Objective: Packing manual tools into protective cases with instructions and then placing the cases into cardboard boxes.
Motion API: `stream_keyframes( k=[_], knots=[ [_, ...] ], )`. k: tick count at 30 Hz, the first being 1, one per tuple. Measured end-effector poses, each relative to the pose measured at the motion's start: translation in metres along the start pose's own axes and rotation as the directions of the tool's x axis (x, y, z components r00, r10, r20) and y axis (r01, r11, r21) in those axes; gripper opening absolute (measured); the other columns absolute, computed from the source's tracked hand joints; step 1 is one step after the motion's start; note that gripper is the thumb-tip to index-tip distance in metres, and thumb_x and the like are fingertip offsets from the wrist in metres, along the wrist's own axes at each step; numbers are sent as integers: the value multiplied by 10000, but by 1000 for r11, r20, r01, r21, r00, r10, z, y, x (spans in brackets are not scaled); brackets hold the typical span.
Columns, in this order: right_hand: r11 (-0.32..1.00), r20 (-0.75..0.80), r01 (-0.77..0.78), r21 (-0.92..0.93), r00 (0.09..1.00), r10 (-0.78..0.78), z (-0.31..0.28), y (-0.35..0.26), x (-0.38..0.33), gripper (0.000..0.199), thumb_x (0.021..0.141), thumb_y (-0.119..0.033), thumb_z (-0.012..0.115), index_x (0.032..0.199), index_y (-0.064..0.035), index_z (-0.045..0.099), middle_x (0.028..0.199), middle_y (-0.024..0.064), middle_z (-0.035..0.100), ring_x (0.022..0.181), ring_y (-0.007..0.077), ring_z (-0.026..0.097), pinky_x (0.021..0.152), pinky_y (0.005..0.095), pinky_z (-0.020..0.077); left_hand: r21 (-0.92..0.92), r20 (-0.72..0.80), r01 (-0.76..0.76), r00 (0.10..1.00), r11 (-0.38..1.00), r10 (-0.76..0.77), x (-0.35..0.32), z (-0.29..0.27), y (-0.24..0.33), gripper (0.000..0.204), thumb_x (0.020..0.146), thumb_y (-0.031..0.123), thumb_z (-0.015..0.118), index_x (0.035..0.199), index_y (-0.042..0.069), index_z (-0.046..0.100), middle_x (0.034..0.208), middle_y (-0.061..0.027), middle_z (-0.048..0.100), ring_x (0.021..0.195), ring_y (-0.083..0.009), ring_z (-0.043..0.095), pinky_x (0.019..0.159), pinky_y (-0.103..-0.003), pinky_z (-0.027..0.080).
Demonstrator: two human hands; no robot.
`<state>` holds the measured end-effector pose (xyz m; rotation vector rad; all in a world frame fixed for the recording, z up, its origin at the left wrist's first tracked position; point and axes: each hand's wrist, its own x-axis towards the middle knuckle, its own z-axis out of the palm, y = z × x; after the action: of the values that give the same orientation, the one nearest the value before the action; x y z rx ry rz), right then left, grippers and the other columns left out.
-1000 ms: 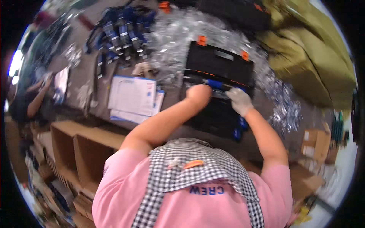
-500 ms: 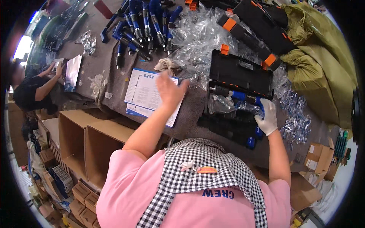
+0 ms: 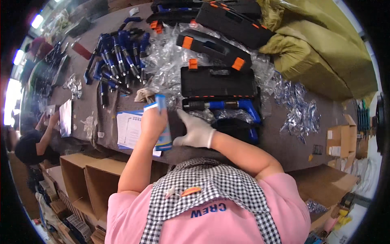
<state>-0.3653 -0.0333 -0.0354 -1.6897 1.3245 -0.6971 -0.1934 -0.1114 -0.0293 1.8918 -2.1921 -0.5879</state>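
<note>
My bare left hand (image 3: 153, 125) is closed on a blue and white leaflet (image 3: 165, 136), which it holds up on edge. The rest of the printed leaflets (image 3: 129, 128) lie flat on the table just left of it. My right hand (image 3: 197, 132), in a white glove, is open and holds nothing; its fingers are apart, close to the lifted leaflet. Beyond the gloved hand lies an open black case (image 3: 217, 83) with orange latches. Inside rests a blue pistol-gripped tool (image 3: 225, 105) with a black barrel, along with a clear plastic bag (image 3: 235, 115).
Several similar blue tools (image 3: 118, 57) are heaped at the back left. Closed black cases (image 3: 215, 49) and crumpled clear bags (image 3: 160, 57) lie behind the open case. Shiny packets (image 3: 298, 107) spread to the right. Cardboard boxes (image 3: 99, 179) stand below the near edge; another person (image 3: 30, 142) works at far left.
My left hand has closed on a leaflet and lifted it. My right hand has left the case and moved left toward it. The whole view has shifted.
</note>
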Motion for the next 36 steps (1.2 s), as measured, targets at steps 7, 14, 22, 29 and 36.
stream_keyframes(
  k=[7,14,22,29,36],
  knots=[
    [727,-246,-20,686,934,259,-65,33,-18,520,784,-172,754,1217,-10,514,1081,52,635,949,141,610,846,292,493,-593,516,137,821,793,244,53,37,127,635,965,562,462,959,-36,676,793,-138,677,714,-183,648,659,-311,522],
    [531,-137,-455,715,653,745,-163,139,-35,215,789,-120,647,946,25,663,866,99,686,761,232,660,697,333,511,-696,514,-31,677,717,527,86,121,144,668,1012,542,319,1327,-8,529,1259,-164,612,1196,-254,550,1022,-347,390],
    [640,-523,-764,-84,580,624,-176,161,-45,584,779,-209,702,1295,-13,513,1158,226,638,1073,358,616,918,412,486,-243,-236,-134,969,961,76,145,97,64,616,753,334,778,1155,-91,584,1138,-250,630,1022,-353,621,892,-389,482],
    [462,-116,-97,-881,993,-12,-160,71,-49,660,763,-427,676,1325,-118,520,1313,165,523,1285,318,435,1092,512,296,-580,135,219,976,785,-173,187,130,30,561,828,325,705,1172,-103,589,1057,-230,673,986,-314,659,866,-376,494],
    [480,76,200,-854,961,-266,-140,107,-51,288,773,-246,651,1004,-75,652,1123,85,652,1042,233,608,928,403,447,-681,-96,-44,995,731,-29,172,119,52,574,849,442,685,1086,-78,622,973,-185,685,898,-273,657,832,-364,491]
  ],
)
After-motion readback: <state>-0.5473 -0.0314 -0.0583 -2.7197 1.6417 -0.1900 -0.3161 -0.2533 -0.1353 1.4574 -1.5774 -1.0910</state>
